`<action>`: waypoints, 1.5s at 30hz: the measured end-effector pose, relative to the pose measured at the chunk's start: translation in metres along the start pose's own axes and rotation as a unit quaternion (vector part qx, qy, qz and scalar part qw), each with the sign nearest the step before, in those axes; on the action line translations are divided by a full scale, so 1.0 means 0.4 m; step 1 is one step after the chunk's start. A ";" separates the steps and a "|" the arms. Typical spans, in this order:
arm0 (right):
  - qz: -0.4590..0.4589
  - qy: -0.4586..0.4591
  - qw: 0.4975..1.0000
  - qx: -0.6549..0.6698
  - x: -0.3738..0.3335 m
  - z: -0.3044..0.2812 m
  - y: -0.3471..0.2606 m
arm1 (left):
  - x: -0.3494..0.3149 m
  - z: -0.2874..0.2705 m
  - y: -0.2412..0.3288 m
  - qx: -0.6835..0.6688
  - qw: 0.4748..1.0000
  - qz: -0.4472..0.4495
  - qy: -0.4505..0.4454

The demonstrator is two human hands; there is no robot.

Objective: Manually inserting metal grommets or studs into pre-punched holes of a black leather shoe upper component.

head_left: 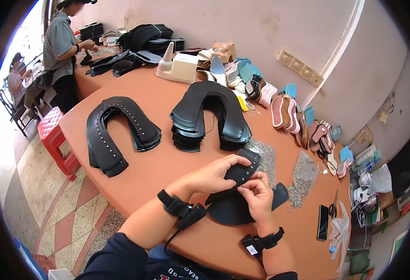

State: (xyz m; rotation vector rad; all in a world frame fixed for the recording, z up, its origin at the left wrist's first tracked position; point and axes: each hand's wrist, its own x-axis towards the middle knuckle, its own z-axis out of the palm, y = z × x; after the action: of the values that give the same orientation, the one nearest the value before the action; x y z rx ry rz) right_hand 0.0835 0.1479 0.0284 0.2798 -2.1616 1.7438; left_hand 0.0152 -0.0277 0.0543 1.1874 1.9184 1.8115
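Head view, noted from where I stand: the left hand [210, 176] is clamped on a studded black strip [244, 174], held tilted above a plain black piece [227, 212] on the table [167, 165]. The right hand [259, 198] has its fingers pinched together at the strip's edge, whether on a stud I cannot tell. Step in hand is judged to be stud-fitting; the next move appears to call for steady support and precise right-hand placement

Black dotted with silver on the studded strip [248, 173] and the studded pile [96, 140]; plain black on the stack [190, 111]; orange-brown across the surface [163, 165]; red on the stool [51, 145]; striped grey on the shirt [58, 37].
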 end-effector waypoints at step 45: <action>0.077 -0.079 0.955 -0.274 0.026 -0.146 0.067 | 0.017 0.033 -0.101 0.091 0.994 0.057 0.004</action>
State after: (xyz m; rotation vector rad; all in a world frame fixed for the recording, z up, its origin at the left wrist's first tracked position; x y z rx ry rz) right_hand 0.0727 0.2114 0.0190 0.1087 -2.7372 1.1462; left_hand 0.0043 -0.0092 0.0169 1.3763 2.0979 1.7270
